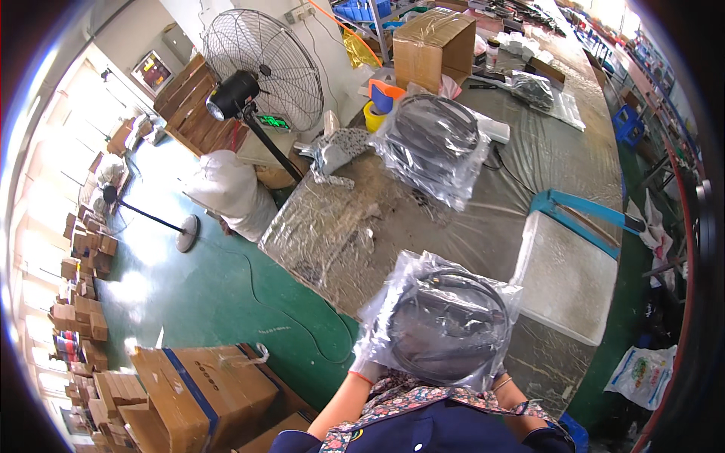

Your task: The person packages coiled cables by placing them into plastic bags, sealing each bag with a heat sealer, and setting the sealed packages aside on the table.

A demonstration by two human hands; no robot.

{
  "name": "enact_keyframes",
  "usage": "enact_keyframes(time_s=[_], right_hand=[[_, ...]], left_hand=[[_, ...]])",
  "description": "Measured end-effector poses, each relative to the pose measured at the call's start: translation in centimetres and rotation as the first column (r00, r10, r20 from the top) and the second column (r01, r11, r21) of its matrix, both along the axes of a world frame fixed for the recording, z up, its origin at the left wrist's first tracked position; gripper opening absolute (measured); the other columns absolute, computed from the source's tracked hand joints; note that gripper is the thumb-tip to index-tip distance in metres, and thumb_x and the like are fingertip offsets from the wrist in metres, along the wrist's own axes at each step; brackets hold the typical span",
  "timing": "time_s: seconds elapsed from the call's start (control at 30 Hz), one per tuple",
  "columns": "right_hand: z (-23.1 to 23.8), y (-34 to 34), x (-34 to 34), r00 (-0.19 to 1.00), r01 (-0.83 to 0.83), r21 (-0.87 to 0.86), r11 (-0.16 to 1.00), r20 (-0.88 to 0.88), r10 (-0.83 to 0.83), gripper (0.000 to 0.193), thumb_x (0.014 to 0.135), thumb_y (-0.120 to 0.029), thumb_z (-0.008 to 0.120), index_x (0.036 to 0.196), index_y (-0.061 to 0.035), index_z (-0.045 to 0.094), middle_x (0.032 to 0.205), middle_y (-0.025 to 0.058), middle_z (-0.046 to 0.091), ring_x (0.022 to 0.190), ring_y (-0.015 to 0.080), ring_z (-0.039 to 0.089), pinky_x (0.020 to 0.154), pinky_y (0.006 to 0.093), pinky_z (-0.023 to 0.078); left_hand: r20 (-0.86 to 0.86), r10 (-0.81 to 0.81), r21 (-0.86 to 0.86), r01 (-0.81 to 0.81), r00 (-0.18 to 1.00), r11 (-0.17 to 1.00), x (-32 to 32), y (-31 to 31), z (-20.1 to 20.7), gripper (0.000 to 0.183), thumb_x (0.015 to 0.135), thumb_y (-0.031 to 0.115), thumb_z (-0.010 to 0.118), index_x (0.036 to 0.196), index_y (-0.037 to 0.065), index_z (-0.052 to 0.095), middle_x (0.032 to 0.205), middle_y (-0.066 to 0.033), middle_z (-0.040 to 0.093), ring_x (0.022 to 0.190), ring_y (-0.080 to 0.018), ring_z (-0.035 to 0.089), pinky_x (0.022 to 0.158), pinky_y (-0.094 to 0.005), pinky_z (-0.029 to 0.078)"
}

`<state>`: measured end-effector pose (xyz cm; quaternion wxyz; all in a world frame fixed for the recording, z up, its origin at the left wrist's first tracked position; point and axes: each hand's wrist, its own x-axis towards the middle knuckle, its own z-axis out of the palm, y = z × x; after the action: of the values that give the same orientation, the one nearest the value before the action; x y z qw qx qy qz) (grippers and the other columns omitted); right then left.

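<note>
In front of my body I hold a clear plastic bag (451,326) with a coiled black cable inside. My left hand (368,364), in a whitish glove, grips the bag's lower left edge, its fingertips hidden by the plastic. At the lower right edge, my right hand (498,375) supports the bag, mostly covered by it. Farther up the table, a second clear bag of coiled black cable (434,143) lies flat. To the right sits a white slab-like block (568,283) with a long blue bar-shaped tool (578,223) along its far edge.
A plastic-covered table (332,234) stretches away, bearing an open cardboard box (434,49) and a yellow tape roll (374,117). Left of it stands a black fan (260,75) beside a white sack (236,198). A large carton (204,396) stands on the green floor at lower left.
</note>
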<state>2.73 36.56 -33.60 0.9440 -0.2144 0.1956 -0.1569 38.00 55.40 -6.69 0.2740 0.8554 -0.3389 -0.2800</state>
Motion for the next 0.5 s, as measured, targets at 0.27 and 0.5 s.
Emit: enact_keyframes(time_s=[0.27,0.5], right_hand=[[-3.9,1.8,25.0,0.997,0.053,0.035,0.998,0.057,-0.055,0.042,0.102,-0.032,0.042,0.132,-0.0046,0.051,0.132,0.013,0.055,0.118,0.0267,0.054,0.105,0.0405,0.043],[-6.1,-1.3,38.4,0.986,0.165,0.075,0.984,-0.025,-0.163,0.04,0.102,-0.03,0.042,0.132,-0.0049,0.051,0.132,0.0128,0.055,0.118,0.0262,0.054,0.104,0.04,0.043]], left_hand=[[-0.451,0.021,-0.33,-0.188,0.892,0.925,23.5,-2.2,-9.2,0.046,0.097,0.022,0.054,0.138,0.004,0.044,0.131,-0.0116,0.054,0.118,-0.0256,0.053,0.101,-0.0345,0.044],[-0.321,-0.18,-0.204,0.117,0.93,0.972,38.7,-6.5,-7.9,0.037,0.101,0.022,0.048,0.134,0.005,0.047,0.125,-0.0093,0.057,0.111,-0.0242,0.056,0.097,-0.0344,0.048]])
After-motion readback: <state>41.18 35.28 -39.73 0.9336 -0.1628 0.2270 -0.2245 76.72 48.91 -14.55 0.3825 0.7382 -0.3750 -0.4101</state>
